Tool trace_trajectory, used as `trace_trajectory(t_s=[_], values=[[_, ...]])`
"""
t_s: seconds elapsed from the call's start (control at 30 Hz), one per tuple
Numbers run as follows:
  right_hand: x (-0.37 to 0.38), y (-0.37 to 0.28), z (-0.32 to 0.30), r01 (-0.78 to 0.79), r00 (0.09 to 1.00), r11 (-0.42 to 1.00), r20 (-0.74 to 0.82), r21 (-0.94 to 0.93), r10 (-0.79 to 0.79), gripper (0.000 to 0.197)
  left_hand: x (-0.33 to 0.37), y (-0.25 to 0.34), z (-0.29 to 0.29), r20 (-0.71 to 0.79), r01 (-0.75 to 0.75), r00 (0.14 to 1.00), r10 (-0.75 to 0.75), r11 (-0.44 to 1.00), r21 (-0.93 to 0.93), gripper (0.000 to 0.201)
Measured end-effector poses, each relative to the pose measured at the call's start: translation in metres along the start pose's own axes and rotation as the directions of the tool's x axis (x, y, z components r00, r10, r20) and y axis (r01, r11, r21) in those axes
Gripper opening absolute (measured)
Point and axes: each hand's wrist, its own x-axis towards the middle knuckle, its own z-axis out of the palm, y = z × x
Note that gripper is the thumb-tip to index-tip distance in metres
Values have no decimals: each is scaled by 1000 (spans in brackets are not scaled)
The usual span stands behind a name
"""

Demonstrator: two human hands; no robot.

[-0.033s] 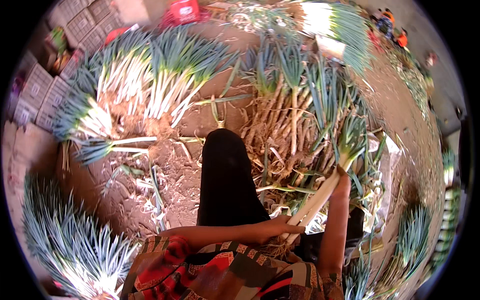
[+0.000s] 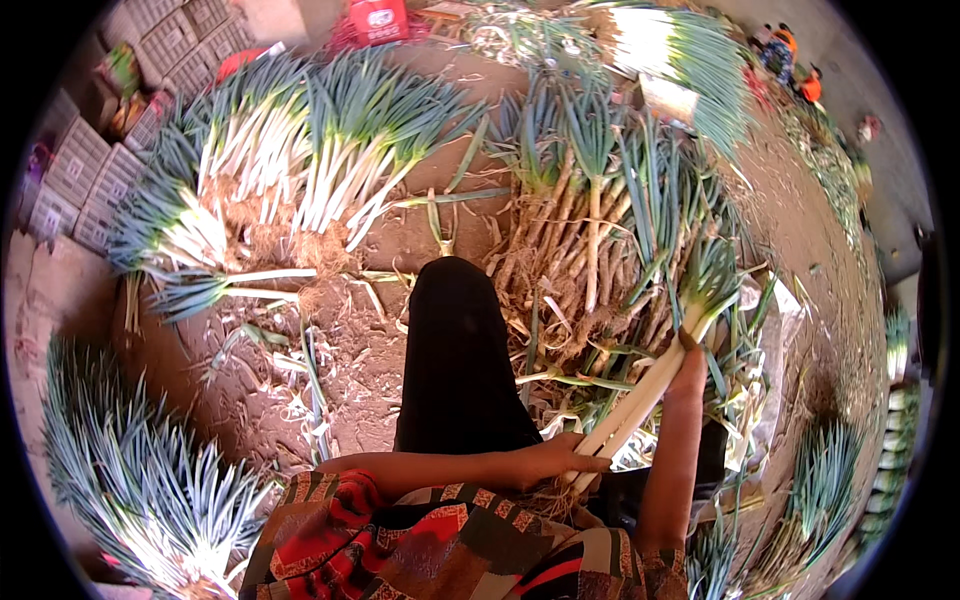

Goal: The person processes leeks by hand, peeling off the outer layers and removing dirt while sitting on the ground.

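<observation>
My left hand [image 2: 555, 461] is closed around the white root end of some large green onions [image 2: 640, 398], just in front of my patterned shirt. Higher up the same stalks, where white turns to green, my right hand [image 2: 688, 362] grips them. The stalks slant from lower left to upper right, leaves pointing away from me, and stringy roots [image 2: 548, 502] hang below my left hand. Just beyond my right hand lies a heap of uncleaned green onions [image 2: 575, 235] with brown, soil-stained stalks and roots.
Cleaned green onions [image 2: 285, 150] lie in rows at far left, and a large bundle [image 2: 150, 490] sits at near left. Peeled scraps [image 2: 310, 380] litter the dirt floor. Stacked crates [image 2: 78, 165] stand far left, a red box [image 2: 378, 20] at the back. People [image 2: 785, 55] are at far right.
</observation>
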Motion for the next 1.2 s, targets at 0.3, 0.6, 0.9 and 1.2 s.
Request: trace_trajectory(t_s=[0.3, 0.6, 0.9, 1.2], values=[[-118, -40, 145, 615, 730, 634, 642, -469, -233, 70, -43, 73, -45, -562, -222, 558, 611, 762, 608, 26], [-41, 37, 34, 159, 888, 836, 447, -525, 112, 25, -226, 232, -239, -177, 649, -248, 952, 300, 699, 56], [-5, 79, -42, 40, 951, 872, 287, -489, 118, 24, 7, 200, -98, 23, 81, 743, 669, -124, 989, 30], [60, 116, -39, -49, 962, 802, 187, -595, 198, 21, 138, 116, -62, -121, -30, 953, -278, -485, 874, 41]])
